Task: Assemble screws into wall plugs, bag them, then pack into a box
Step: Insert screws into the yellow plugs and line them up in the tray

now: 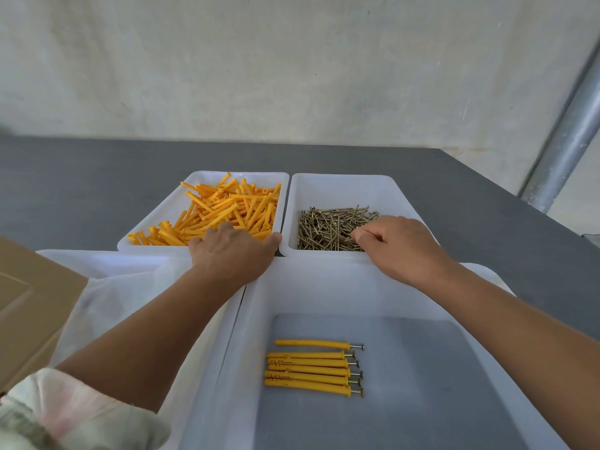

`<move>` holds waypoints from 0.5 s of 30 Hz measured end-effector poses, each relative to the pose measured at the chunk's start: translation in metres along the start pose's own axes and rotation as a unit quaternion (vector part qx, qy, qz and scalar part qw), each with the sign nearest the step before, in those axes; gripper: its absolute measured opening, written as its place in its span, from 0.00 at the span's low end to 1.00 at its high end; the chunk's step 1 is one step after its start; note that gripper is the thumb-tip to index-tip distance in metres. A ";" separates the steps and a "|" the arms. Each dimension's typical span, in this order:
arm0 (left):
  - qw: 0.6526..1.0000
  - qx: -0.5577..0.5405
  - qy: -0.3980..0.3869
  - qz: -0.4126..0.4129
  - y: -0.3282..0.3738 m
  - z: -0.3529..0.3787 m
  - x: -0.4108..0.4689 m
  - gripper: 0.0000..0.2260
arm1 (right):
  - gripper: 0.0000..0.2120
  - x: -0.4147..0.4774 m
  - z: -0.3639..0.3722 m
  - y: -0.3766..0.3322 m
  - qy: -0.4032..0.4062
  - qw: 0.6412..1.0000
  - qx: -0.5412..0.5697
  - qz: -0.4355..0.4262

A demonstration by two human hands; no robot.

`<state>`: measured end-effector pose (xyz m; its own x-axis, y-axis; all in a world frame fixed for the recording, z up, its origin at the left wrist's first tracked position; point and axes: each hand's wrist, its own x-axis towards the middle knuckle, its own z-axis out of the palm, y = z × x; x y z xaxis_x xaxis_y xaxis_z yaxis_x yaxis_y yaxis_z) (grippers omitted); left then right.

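Head camera, looking down over a grey table (65, 190) that stands against a pale wall.

At the back, two white trays sit side by side. The left tray (152, 228) holds a loose heap of yellow wall plugs (227, 206). The right tray (341, 181) holds a pile of brass-coloured screws (324, 228).

The left hand (233, 248) reaches into the plug heap, thumb spread along the tray's near rim. Its fingertips are buried among the plugs, so whether it grips one cannot be told. The right hand (399, 245) lies over the screw pile with fingers curled. Thumb and forefinger are drawn narrowly together at the pile and appear to pinch a screw.

Nearest the camera is a larger white tray (324, 287). On its floor lie the assembled sets (311, 368), about six plugs in a neat row, each with a screw head sticking out at its right end.

To the left, another white tray (97, 254) holds translucent plastic sheeting (113, 300), probably the bags. A brown cardboard box (29, 303) sits at the left edge.

Judged from this, the work is early in the assembly stage. A handful of sets are finished and both supply trays are well stocked. No filled bag is visible, and nothing can be seen packed in the box, so bagging and boxing seem not yet begun.
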<state>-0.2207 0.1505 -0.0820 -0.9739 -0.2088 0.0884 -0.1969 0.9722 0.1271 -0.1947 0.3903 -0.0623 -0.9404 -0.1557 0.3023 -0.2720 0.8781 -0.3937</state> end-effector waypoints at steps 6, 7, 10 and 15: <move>1.000 -0.006 0.009 -0.001 0.001 -0.001 -0.002 0.36 | 0.12 0.001 0.003 0.004 0.051 0.998 -0.027 -0.009; 1.000 -0.011 0.012 0.000 0.001 -0.003 -0.003 0.35 | 0.12 0.002 0.003 0.005 0.064 0.998 -0.024 -0.010; 0.999 -0.038 0.030 0.005 0.003 -0.008 -0.007 0.30 | 0.11 0.003 0.000 0.004 0.097 0.995 -0.006 -0.005; 0.987 -0.117 0.105 0.042 0.007 -0.014 -0.015 0.25 | 0.11 0.000 0.001 0.003 0.039 0.999 -0.004 0.005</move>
<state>-0.2054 0.1586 -0.0685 -0.9364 -0.1703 0.3069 -0.0617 0.9407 0.3335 -0.1958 0.3927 -0.0644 -0.9246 -0.1112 0.3643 -0.2602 0.8830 -0.3908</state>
